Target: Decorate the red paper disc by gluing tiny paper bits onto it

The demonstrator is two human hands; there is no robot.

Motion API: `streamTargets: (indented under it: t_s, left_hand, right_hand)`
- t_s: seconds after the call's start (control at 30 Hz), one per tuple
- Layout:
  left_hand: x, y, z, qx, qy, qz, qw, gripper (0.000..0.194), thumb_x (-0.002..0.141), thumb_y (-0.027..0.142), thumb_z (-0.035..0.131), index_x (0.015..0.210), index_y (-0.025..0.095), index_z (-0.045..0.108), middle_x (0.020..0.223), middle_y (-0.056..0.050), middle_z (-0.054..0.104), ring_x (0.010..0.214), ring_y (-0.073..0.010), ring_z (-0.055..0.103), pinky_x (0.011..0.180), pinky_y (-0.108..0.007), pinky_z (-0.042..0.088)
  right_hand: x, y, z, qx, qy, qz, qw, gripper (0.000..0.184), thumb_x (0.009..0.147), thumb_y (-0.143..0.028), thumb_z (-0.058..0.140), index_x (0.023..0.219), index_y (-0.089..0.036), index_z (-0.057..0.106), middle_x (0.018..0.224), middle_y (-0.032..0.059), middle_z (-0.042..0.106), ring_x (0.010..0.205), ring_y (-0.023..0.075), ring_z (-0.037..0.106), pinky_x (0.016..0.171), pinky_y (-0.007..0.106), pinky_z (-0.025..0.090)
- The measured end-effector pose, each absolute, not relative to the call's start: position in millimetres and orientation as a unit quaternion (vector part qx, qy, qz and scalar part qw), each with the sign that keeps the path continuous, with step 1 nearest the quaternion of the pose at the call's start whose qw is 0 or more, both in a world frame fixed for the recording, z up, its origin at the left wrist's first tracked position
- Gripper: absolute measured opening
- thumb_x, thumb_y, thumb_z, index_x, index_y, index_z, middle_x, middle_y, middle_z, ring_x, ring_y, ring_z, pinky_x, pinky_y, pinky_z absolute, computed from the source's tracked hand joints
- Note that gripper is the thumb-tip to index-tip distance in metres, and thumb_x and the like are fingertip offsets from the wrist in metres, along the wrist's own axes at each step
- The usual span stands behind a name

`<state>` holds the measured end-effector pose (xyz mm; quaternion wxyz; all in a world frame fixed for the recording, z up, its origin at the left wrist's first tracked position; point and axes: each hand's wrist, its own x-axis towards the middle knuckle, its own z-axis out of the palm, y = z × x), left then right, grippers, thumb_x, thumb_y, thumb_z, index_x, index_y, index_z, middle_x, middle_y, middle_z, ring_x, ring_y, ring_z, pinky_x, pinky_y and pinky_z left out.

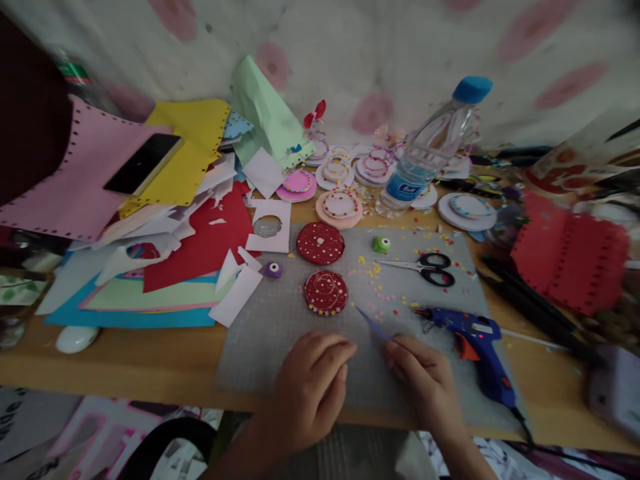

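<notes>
My right hand (pixel 423 373) pinches a slim, pointed purple-blue thing (pixel 373 324), perhaps tweezers, its tip aimed up and left. Fingers curled and pressed together, my left hand (pixel 317 380) hovers over the front of the grey cutting mat (pixel 260 360); anything in its pinch is too small to make out. Just beyond lies a dark red disc (pixel 326 292) with a row of small yellow and pink stars along its near edge. Behind it is a second red speckled disc (pixel 321 243). Tiny star and flower cutouts (pixel 373 272) are scattered to the right.
A blue glue gun (pixel 473 340) and black-handled scissors (pixel 420 267) lie right. Green (pixel 381 245) and purple (pixel 273 269) craft punches sit on the mat. Behind stand a water bottle (pixel 425 147) and several decorated discs (pixel 340 205). Coloured paper (pixel 200 240) and a phone (pixel 144 163) are left.
</notes>
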<state>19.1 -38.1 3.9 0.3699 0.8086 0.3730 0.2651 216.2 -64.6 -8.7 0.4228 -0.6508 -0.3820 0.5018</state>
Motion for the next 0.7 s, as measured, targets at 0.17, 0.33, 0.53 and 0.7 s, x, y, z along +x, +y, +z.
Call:
streamTargets:
  t_s: [0.17, 0.33, 0.53, 0.7]
  left_hand:
    - [10, -25, -5, 0.879, 0.367, 0.228, 0.203, 0.036, 0.088, 0.008, 0.047, 0.123, 0.011, 0.055, 0.125, -0.015, 0.060, 0.119, -0.0271, 0.053, 0.101, -0.047, 0.046]
    - [17, -21, -10, 0.887, 0.369, 0.230, 0.154, 0.039, 0.086, 0.008, 0.048, 0.124, 0.012, 0.055, 0.134, -0.015, 0.056, 0.128, -0.0263, 0.048, 0.109, -0.049, 0.040]
    - [20, -21, -13, 0.887, 0.386, 0.208, 0.146, 0.046, 0.084, 0.009, 0.048, 0.129, 0.011, 0.052, 0.140, -0.016, 0.052, 0.132, -0.0277, 0.045, 0.110, -0.051, 0.038]
    - [21, -19, -14, 0.886, 0.397, 0.190, 0.148, 0.049, 0.085, 0.009, 0.049, 0.133, 0.011, 0.050, 0.145, -0.016, 0.046, 0.136, -0.0283, 0.040, 0.112, -0.052, 0.035]
  right_hand:
    - [210, -61, -11, -0.655, -0.539, 0.381, 0.368, 0.042, 0.089, -0.039, 0.051, 0.053, -0.018, 0.046, 0.050, -0.0036, 0.038, 0.048, 0.0101, 0.038, 0.046, 0.022, 0.028]
    - [207, -57, -7, -0.660, -0.577, 0.337, 0.344, 0.042, 0.091, -0.036, 0.047, 0.053, -0.019, 0.044, 0.048, -0.0040, 0.039, 0.046, 0.0098, 0.041, 0.045, 0.021, 0.029]
    - [206, -55, -7, -0.652, -0.598, 0.323, 0.337, 0.041, 0.091, -0.033, 0.045, 0.053, -0.019, 0.043, 0.047, -0.0044, 0.039, 0.044, 0.0093, 0.040, 0.044, 0.021, 0.028]
    - [205, -57, -9, -0.653, -0.609, 0.308, 0.329, 0.039, 0.091, -0.031, 0.046, 0.054, -0.019, 0.044, 0.048, -0.0045, 0.040, 0.044, 0.0089, 0.042, 0.044, 0.021, 0.029]
